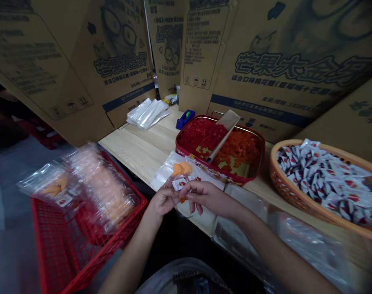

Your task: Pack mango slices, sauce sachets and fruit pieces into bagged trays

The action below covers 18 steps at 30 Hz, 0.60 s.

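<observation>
My left hand (165, 200) is closed on the near end of a clear plastic bag (161, 175), which lies over the table edge. Inside the bag are flat orange pieces (182, 168). A small white sachet with red print (179, 184) shows at the bag's near end, by the fingers of both hands. My right hand (206, 197) meets the left one, its thumb and forefinger pinched on a small orange piece (182, 199). The right hand's other fingers hang loosely below. Beyond the hands stands a red tin (180, 151) with red and orange bits, divided by a cardboard strip (224, 141).
An orange basket (274, 173) of sachets (323, 175) stands right. Left, a red crate (63, 245) bears filled bags (101, 183). Flat clear bags (147, 113) and a blue tape dispenser (185, 119) lie behind. Plastic trays (243, 216) lie under my right forearm. Cardboard boxes (265, 53) wall the back.
</observation>
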Tool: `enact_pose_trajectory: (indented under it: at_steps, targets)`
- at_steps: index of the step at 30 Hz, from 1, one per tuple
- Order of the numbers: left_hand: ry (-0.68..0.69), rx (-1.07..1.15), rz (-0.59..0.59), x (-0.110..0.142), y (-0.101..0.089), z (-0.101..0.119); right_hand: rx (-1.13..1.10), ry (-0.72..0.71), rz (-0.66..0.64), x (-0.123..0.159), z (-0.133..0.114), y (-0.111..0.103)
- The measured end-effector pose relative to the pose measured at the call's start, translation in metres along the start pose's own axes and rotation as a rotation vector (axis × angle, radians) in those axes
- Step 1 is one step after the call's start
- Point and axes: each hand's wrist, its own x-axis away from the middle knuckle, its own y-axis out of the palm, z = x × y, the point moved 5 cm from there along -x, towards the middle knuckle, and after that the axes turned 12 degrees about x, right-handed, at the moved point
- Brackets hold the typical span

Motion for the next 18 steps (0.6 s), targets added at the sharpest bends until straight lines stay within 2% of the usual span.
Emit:
enact_pose_trajectory:
  at_steps: [2, 6, 8, 10, 13, 18]
  targets:
    - [-0.005, 0.023, -0.014, 0.0, 0.001, 0.0, 0.064, 0.0, 0.067, 0.0, 0.003, -0.008]
    - [-0.021, 0.062, -0.036, 0.002, 0.002, 0.001, 0.485, -0.046, 0.393, 0.014, 0.007, -0.042]
    - [-0.018, 0.072, -0.031, 0.002, 0.002, 0.002, 0.685, -0.048, 0.4, 0.021, 0.014, -0.046]
    - [-0.011, 0.07, -0.015, 0.003, 0.002, 0.003, 0.774, -0.036, 0.335, 0.024, 0.023, -0.043]
    - [-0.014, 0.062, -0.012, 0.004, 0.004, 0.003, 0.775, -0.053, 0.307, 0.026, 0.03, -0.038]
    - [-0.017, 0.048, -0.006, 0.005, 0.005, 0.001, 0.646, -0.038, 0.438, 0.031, 0.021, -0.044]
